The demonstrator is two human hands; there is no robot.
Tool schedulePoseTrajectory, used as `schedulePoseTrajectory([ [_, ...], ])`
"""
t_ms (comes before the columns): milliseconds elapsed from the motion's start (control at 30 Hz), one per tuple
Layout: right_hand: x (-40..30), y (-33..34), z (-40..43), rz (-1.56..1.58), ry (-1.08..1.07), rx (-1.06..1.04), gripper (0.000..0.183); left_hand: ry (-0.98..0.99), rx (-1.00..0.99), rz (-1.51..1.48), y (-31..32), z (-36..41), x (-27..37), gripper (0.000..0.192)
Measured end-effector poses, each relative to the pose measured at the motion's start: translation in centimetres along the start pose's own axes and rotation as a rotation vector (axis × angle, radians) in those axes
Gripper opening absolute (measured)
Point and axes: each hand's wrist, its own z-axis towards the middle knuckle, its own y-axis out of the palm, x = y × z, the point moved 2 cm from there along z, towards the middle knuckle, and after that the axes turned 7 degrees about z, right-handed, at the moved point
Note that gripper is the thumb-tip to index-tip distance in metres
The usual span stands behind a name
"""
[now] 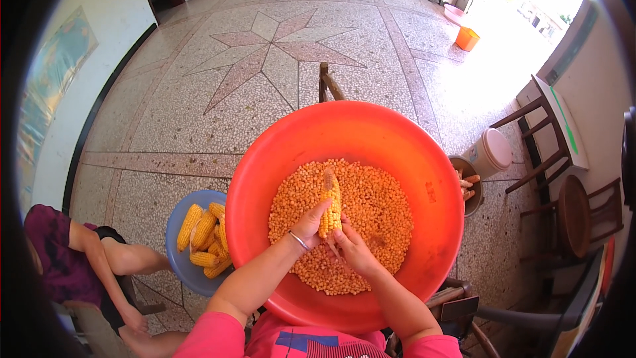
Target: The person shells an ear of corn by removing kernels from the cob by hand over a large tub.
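A large red plastic basin stands before me, its bottom covered with loose corn kernels. Over the kernels, my left hand grips an ear of yellow corn by its side. The ear points away from me, with its darker, silky tip at the far end. My right hand has its thumb and fingers on the ear's near end, where a pale strip of husk or silk hangs down. Parts of the fingers on both hands are hidden behind the ear. A metal bangle circles my left wrist.
Left of the red basin, a blue basin holds several ears of corn. A seated person is beyond it. At right are a bucket of cobs, a lidded bin, and a round wooden stool. A wooden frame rises behind the basin.
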Motion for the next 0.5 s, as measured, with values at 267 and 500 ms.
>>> schedulePoseTrajectory([
  [267,0.3,-0.6,0.4,0.326,0.055,0.006,0.041,0.098,0.034,0.092,0.5,-0.6,0.0,0.045],
  [500,0.5,0.0,0.2,0.300,0.025,0.004,0.039,0.120,0.142,0.097,1.2,-0.5,-0.1,0.046],
])
